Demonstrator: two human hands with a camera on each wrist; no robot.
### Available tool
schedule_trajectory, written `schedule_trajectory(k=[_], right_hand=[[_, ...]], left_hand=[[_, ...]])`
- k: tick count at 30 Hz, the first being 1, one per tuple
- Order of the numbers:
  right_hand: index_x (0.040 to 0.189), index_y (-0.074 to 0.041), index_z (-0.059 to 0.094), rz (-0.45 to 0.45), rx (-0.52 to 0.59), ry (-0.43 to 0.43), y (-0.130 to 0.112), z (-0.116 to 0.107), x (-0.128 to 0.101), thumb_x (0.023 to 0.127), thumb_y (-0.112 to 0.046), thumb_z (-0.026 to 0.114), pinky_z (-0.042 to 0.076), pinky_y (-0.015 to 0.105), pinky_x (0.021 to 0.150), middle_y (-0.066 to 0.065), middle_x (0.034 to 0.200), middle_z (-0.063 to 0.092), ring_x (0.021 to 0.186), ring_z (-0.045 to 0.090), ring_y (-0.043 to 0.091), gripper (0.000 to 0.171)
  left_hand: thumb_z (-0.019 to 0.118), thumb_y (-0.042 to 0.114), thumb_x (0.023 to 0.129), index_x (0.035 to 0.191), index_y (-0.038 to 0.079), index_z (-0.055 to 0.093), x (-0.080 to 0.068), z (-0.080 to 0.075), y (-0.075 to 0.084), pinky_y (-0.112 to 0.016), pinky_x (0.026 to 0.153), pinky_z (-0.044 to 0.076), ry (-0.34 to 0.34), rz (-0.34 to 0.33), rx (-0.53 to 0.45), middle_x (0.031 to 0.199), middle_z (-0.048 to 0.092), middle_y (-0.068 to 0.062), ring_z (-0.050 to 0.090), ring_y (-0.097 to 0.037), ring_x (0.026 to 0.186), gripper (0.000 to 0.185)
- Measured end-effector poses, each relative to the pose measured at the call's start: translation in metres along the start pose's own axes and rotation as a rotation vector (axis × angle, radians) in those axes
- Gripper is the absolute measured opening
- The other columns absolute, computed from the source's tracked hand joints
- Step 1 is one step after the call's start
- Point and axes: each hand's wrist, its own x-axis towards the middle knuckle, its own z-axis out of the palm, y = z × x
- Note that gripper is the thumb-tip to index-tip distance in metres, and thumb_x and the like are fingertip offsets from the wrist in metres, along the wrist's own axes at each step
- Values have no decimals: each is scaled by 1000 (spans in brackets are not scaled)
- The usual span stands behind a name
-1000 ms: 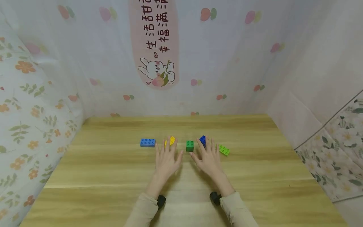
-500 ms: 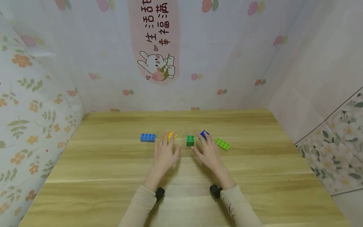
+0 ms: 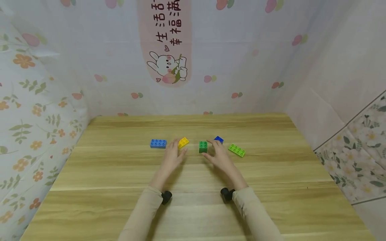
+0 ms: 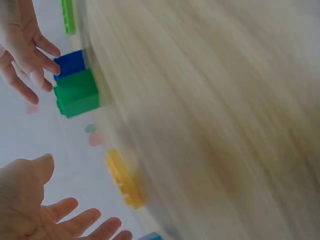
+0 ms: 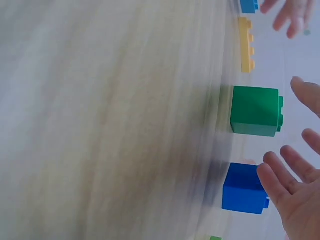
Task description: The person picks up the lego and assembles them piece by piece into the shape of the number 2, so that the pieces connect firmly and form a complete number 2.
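Between my two hands a dark green toy brick (image 3: 203,146) stands on the table. My right hand (image 3: 221,158) is just right of it, thumb and fingers spread apart; in the right wrist view the thumb is clear of the green brick (image 5: 255,111). A dark blue brick (image 3: 218,140) lies behind the right fingers, partly covered by them. My left hand (image 3: 171,160) hovers beside a flat yellow brick (image 3: 183,142), with a gap between thumb and fingers. In the left wrist view this hand (image 4: 37,210) holds nothing, and the yellow brick (image 4: 122,180) lies beyond it.
A lighter blue brick (image 3: 158,143) lies left of the left hand. A flat lime green brick (image 3: 236,150) lies right of the right hand. The wooden table (image 3: 120,187) meets a patterned curtain (image 3: 235,67) at its back edge.
Both hands have drawn their fingers closer together. The right hand has shifted left towards the green brick; the left hand has moved slightly left, uncovering more of the yellow brick. The head view has tilted.
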Motion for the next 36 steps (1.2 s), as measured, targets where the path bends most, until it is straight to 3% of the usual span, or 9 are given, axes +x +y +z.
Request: schedule_trajectory(k=[5, 10, 16, 25, 36], right_hand=[[137, -9, 38, 121, 52, -72, 2, 4, 9, 83, -26, 67, 38, 52, 102, 18, 135, 40, 126, 40, 36, 64], [138, -7, 37, 173, 111, -108, 7, 12, 16, 83, -20, 67, 34, 50, 106, 18, 136, 40, 127, 39, 34, 64], [137, -4, 36, 155, 115, -121, 12, 21, 20, 83, -17, 68, 32, 48, 108, 19, 138, 40, 128, 38, 34, 65], [135, -3, 38, 144, 95, -103, 15, 24, 24, 81, -14, 69, 39, 45, 103, 18, 134, 45, 121, 46, 32, 63], [132, -5, 43, 156, 28, -112, 14, 22, 30, 82, -12, 68, 38, 46, 104, 17, 133, 48, 124, 44, 33, 56]], left_hand=[[54, 24, 93, 138, -3, 31, 9, 1, -11, -50, 108, 32, -52, -62, -64, 138, 37, -26, 36, -40, 128, 57], [56, 22, 91, 138, -4, 30, 16, 3, -18, -49, 107, 33, -76, -134, -77, 136, 37, -25, 36, -38, 127, 60], [59, 21, 90, 139, -2, 30, 20, 5, -22, -48, 107, 33, -91, -189, -73, 134, 37, -24, 37, -37, 126, 61], [62, 15, 87, 135, -5, 35, 26, 4, -24, -44, 104, 38, -92, -217, -27, 129, 40, -24, 41, -34, 121, 59], [62, 11, 86, 124, -5, 48, 33, 4, -26, -39, 97, 45, -102, -224, 3, 121, 44, -22, 46, -29, 111, 43]])
